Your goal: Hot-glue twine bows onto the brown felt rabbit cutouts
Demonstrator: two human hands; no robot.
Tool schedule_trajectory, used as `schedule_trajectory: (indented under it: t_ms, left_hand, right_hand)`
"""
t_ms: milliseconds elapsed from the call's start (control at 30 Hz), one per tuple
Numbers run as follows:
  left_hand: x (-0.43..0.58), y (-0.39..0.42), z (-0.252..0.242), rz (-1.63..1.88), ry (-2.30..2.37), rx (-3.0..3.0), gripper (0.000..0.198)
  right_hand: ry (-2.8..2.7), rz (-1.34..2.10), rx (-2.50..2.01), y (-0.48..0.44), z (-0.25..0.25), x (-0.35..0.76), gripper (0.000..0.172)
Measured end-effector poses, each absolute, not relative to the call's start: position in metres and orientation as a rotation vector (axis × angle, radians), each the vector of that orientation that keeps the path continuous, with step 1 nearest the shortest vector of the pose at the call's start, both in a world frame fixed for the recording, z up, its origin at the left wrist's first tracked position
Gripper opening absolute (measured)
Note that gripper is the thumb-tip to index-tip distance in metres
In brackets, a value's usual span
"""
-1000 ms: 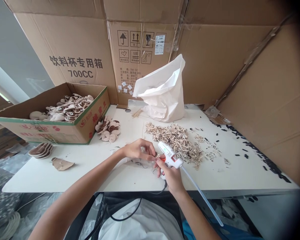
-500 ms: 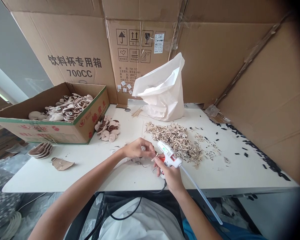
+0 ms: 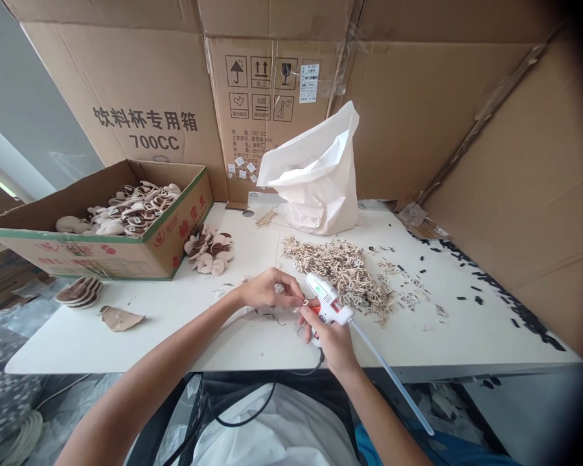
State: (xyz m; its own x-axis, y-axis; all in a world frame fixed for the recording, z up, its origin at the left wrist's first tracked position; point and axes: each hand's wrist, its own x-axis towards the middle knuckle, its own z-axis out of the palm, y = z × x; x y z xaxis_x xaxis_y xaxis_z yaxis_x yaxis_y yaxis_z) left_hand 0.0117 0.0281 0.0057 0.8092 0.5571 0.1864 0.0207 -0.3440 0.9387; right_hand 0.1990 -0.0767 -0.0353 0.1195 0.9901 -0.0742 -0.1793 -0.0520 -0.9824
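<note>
My right hand (image 3: 331, 333) is wrapped round a white hot glue gun (image 3: 326, 292), its long clear glue stick (image 3: 393, 377) trailing from the back toward the lower right. Close beside it, my left hand (image 3: 274, 289) is closed in a pinch on a small beige cord loop (image 3: 306, 302), which the right thumb also touches or nearly touches. The gun's nozzle is hidden. Just beyond the gun lies a heap of small beige cord pieces (image 3: 340, 268). Under the left hand, some pale material and dark threads show, partly covered.
An open cardboard box (image 3: 97, 255) of pink and brown plush pieces stands at left. A small plush pile (image 3: 208, 251) sits beside it, with stacked pieces (image 3: 79, 291) in front. A white bag (image 3: 315, 188) stands at the back. Black bits (image 3: 479, 300) are scattered right. Cardboard walls surround the table.
The beige cord loop has turned slightly between my fingertips. Both hands and the glue gun stay almost where they were.
</note>
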Motion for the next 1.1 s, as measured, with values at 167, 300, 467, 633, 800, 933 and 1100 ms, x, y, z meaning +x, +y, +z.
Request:
schedule_trajectory:
  t_ms: [167,300,467,633,800,933,1100]
  left_hand:
    - [0.0125,0.0276,0.0059,0.610,0.464,1.884,0.025]
    - [0.0126,0.0284,0.0038,0.620,0.502,1.911,0.023]
    - [0.0132,0.0272,0.0042,0.601,0.499,1.914,0.020]
    - [0.0142,0.0251,0.0061,0.569,0.468,1.888,0.023]
    - [0.0148,0.0247,0.0055,0.563,0.478,1.875,0.024]
    - [0.0151,0.0240,0.0066,0.560,0.504,1.866,0.022]
    - [0.0136,0.0254,0.0082,0.569,0.529,1.837,0.024]
  right_hand:
    - [-0.963,1.235,-1.169,-0.0751,-0.0391,0.2004,0.039]
    - [-0.969,1.219,-1.169,-0.0734,-0.0424,0.2012,0.038]
    - [-0.963,1.207,-1.173,-0.0734,-0.0427,0.2005,0.039]
    - [-0.967,1.190,-1.160,-0.0737,-0.0409,0.2001,0.038]
    - [-0.992,1.199,-1.167,-0.0741,-0.0398,0.1999,0.038]
    - [-0.956,1.188,-1.189,-0.0740,-0.0404,0.1994,0.040]
    - [-0.949,1.198,-1.181,-0.0739,-0.0396,0.1995,0.037]
